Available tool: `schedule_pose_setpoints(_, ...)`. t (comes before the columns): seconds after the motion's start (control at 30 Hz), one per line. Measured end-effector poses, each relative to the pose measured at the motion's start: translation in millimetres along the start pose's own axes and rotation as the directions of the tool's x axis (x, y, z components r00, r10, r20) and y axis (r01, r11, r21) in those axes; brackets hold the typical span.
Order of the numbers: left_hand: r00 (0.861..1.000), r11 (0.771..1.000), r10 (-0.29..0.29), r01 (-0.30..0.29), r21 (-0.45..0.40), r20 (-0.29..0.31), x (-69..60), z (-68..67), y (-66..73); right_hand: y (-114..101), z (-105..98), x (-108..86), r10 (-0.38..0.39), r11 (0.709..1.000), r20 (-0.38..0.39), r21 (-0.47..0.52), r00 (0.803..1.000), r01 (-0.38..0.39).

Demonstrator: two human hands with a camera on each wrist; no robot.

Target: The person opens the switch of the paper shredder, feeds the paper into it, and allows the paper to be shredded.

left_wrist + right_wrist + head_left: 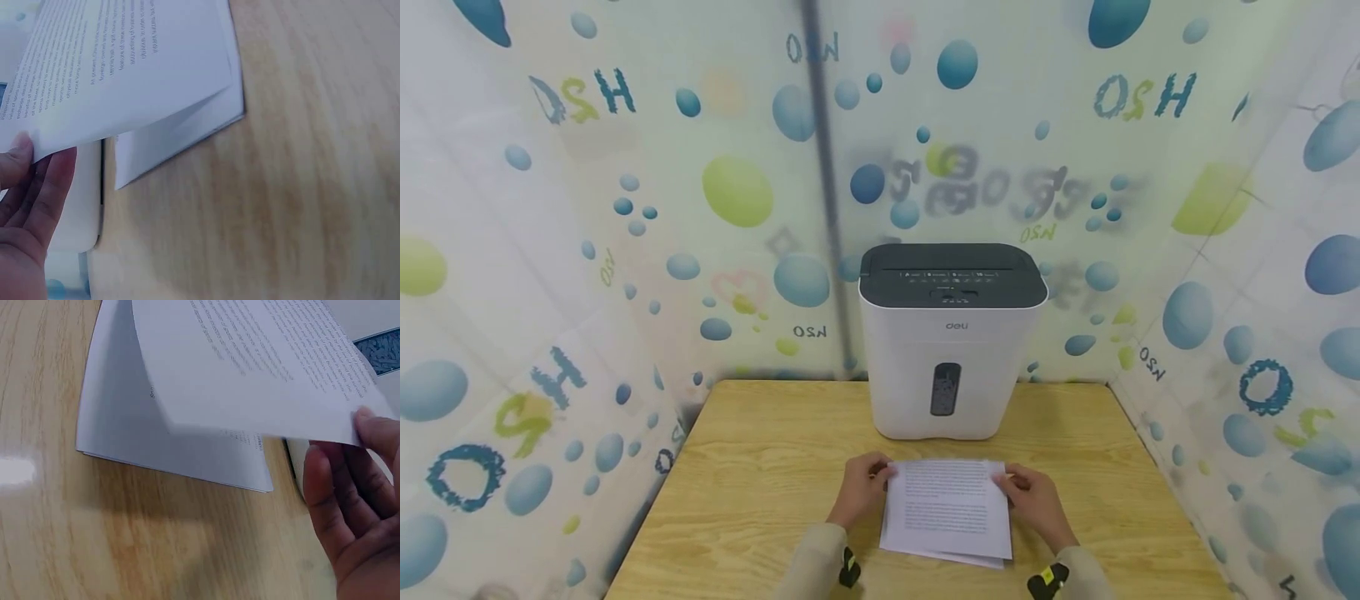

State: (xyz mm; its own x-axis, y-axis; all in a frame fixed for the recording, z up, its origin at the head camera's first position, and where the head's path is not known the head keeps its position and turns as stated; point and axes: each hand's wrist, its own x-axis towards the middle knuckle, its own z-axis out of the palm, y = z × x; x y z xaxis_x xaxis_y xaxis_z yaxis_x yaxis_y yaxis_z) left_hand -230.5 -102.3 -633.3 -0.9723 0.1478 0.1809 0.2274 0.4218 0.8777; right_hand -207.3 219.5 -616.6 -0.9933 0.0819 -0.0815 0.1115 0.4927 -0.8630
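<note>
Both hands hold a printed sheet of paper [946, 504] by its far corners, lifted above a stack of paper [181, 140] on the table. The left hand [863, 486] pinches the sheet's far left corner between thumb and fingers. At the far right corner, the right hand [1033, 498] pinches it the same way, thumb on top in the right wrist view. The sheet's near edge hangs close over the stack [175, 444], which is partly hidden beneath it. Just beyond the hands stands a white paper shredder [902, 375] with a dark top [955, 275].
The wooden table [775, 450] extends to both sides of the paper. Patterned curtains [737, 275] hang behind it and along its left and right sides. A window [946, 389] in the shredder's front shows shredded paper inside.
</note>
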Motion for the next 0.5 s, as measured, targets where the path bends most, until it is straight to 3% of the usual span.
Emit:
schedule_pose_setpoints(0.27,1.000,1.000,0.001,-0.001,-0.030,0.002,2.9,-5.8,14.3,-7.6,-7.4,6.3,-0.037,0.999,-0.012,0.031,0.999,0.037)
schedule_pose_setpoints(0.5,0.999,0.999,0.031,-0.032,-0.034,-0.024,9.5,-11.6,26.5,-18.2,-14.1,9.6,-0.025,0.998,-0.032,0.062,0.999,0.027)
